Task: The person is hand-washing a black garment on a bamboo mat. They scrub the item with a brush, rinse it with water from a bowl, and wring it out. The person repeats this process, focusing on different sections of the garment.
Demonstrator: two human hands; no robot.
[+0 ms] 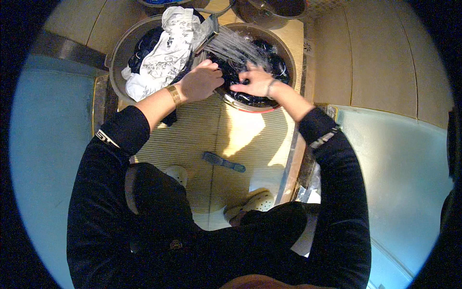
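Observation:
Water sprays from a hand shower head (208, 35) to the right into a round basin (293, 68) that holds wet black cloth (249, 94). My left hand (202, 80), with a gold-coloured watch or band on the wrist, is curled at the basin's left edge, below the shower head; whether its fingers grip anything cannot be told. Over the wet cloth is my right hand (254, 82), its thumb and fingers apart. To the left, a second basin (112, 68) holds dark cloth and a white garment with black print (168, 59).
A blue brush (223, 161) lies on the ribbed floor (195, 135) between my feet, which wear light perforated clogs (261, 201). More containers (285, 7) stand beyond the basins. Tiled walls (379, 54) rise at both sides.

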